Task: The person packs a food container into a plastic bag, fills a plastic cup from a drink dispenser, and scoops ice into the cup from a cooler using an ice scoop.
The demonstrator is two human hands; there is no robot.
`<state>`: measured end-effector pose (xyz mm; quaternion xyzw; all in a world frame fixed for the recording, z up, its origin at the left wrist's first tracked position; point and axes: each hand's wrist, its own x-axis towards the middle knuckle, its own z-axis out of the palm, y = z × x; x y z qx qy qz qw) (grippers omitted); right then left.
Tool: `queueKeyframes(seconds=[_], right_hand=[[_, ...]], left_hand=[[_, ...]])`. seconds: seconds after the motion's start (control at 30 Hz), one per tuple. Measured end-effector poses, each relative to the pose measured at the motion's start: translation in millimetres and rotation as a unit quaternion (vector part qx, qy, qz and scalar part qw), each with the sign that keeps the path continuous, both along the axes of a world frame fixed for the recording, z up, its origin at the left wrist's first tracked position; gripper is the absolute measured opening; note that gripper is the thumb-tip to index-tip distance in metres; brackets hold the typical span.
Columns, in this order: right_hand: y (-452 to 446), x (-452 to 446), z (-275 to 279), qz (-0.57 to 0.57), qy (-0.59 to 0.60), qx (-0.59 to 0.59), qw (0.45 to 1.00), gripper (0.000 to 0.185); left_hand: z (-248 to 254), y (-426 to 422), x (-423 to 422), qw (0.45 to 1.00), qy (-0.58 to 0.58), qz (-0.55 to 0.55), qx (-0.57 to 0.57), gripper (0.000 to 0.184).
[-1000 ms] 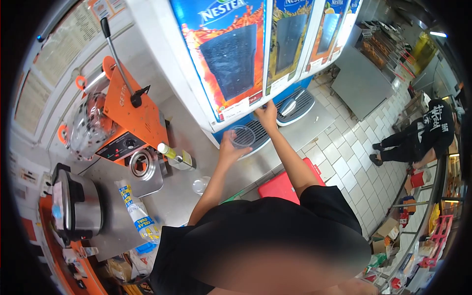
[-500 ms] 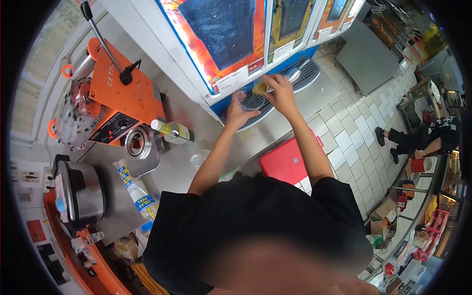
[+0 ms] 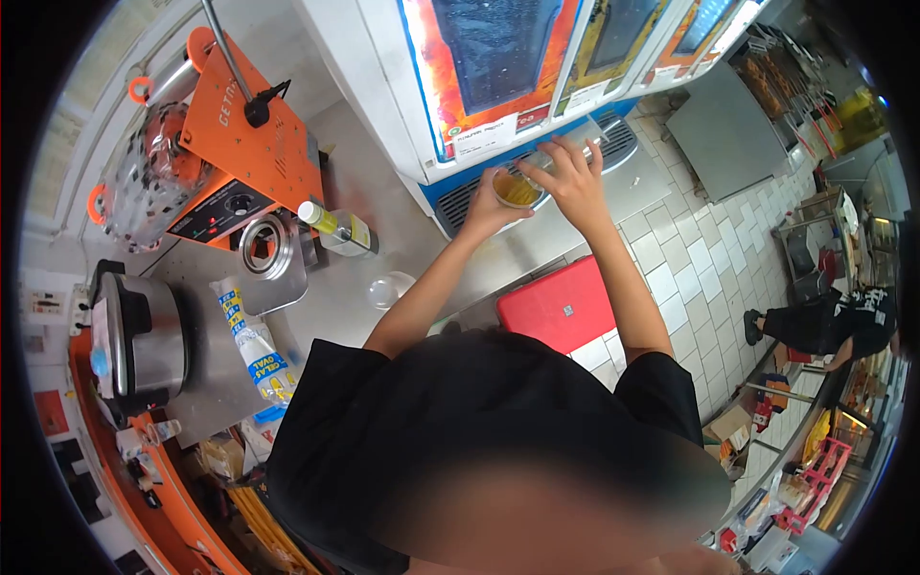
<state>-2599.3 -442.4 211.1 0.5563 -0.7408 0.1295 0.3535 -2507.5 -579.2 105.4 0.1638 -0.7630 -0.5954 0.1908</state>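
Note:
My left hand (image 3: 489,208) is wrapped round a clear plastic cup (image 3: 518,190) with yellowish-brown contents. Beside it, my right hand (image 3: 571,182) has its fingers bent round what looks like a second clear cup (image 3: 535,165), tilted and partly hidden by the fingers. Both hands are just above the slotted drip tray (image 3: 454,205) of a drink dispenser (image 3: 379,96) with lit picture panels.
To the left on the steel counter (image 3: 335,287) are an orange cup-sealing machine (image 3: 251,144), a yellow-necked bottle (image 3: 340,230), a clear cup (image 3: 387,290), a sleeve of cups (image 3: 257,350) and a large cooker (image 3: 144,335). Below lies a red lid (image 3: 561,305). A person (image 3: 843,321) stands far right.
Yellowish-brown contents, earlier in the tilted cup in my right hand, now show in the left-hand cup. The view has shifted, and the person at right has changed posture.

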Motion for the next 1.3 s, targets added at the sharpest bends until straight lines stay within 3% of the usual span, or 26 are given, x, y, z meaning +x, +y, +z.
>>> queueKeyframes(seconds=[0.17, 0.27, 0.37, 0.47, 0.57, 0.63, 0.73, 1.3], right_hand=[[1.8, -3.4, -25.9, -0.060, -0.094, -0.016, 0.994, 0.044], [0.6, -11.6, -26.6, -0.093, -0.190, -0.048, 0.976, 0.047], [-16.2, -23.4, -41.9, -0.103, -0.292, -0.165, 0.937, 0.060], [-42.9, -28.2, -50.4, -0.066, -0.366, -0.256, 0.892, 0.061], [-66.4, -38.8, -65.4, -0.064, -0.446, -0.242, 0.859, 0.051], [-75.3, -41.5, -66.7, -0.034, -0.501, -0.252, 0.827, 0.046], [-82.4, -40.5, -69.5, -0.035, -0.454, -0.266, 0.850, 0.046], [-86.7, -40.0, -78.5, -0.019, -0.476, -0.293, 0.829, 0.045]], left_hand=[[18.3, -0.6, 4.2, 0.999, 0.020, 0.009, -0.039, 0.095], [8.1, -6.1, 5.4, 0.996, 0.077, 0.049, 0.003, 0.095], [2.8, -12.0, 13.0, 0.987, 0.101, 0.069, 0.104, 0.095], [14.7, -11.2, 26.5, 0.983, 0.103, 0.036, 0.151, 0.091], [11.2, -12.5, 37.6, 0.994, 0.059, 0.042, 0.085, 0.089], [9.6, -10.2, 44.8, 0.991, 0.058, 0.044, 0.113, 0.088], [6.5, -10.7, 51.1, 0.989, 0.055, 0.047, 0.127, 0.087], [0.7, -14.5, 61.1, 0.991, 0.044, 0.033, 0.124, 0.090]])
